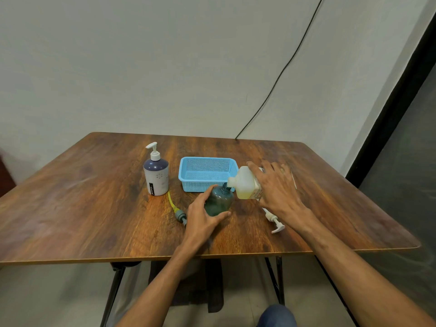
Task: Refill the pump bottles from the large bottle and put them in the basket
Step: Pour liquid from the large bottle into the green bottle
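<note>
On a wooden worktop (pixel 94 197), left to right: a white pump bottle (pixel 156 172) stands capped, a loose yellow-tubed pump (pixel 175 208) lies flat, and the left grip (pixel 203 220) curls round the open green bottle (pixel 219 200), upright just in front of the blue basket (pixel 207 173). The right grip (pixel 278 187) clasps the large bottle (pixel 246 184), tipped with its mouth at the green bottle's neck. Pouring seems in hand; next calls for a steady tilt, then refitting a pump.
</note>
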### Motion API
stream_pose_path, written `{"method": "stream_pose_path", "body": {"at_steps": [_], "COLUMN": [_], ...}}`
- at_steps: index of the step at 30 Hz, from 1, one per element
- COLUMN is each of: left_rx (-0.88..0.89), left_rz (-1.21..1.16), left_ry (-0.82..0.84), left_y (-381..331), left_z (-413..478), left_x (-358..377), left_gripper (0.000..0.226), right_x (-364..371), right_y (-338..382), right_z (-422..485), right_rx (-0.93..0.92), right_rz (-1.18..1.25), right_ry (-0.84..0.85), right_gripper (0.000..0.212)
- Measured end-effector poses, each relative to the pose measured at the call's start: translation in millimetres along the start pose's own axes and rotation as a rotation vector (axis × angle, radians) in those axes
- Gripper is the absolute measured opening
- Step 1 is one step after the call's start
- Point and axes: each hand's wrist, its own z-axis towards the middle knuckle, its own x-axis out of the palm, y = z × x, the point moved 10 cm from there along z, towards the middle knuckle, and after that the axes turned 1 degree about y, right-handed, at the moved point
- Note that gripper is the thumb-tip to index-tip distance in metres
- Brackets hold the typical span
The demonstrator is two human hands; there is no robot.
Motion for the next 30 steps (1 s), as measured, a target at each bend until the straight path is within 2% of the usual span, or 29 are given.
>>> {"method": "stream_pose_path", "body": {"at_steps": [30], "left_rx": [-0.003], "left_rz": [-0.024], "left_ry": [0.003], "left_y": [2.7], "left_z": [0.0], "left_x": [1.2], "left_gripper": [0.089], "right_x": [-2.7], "right_y": [1.3], "right_z": [0.0], "right_rx": [-0.007], "right_rz": [-0.025], "right_ry": [0.020], "right_gripper": [0.108]}}
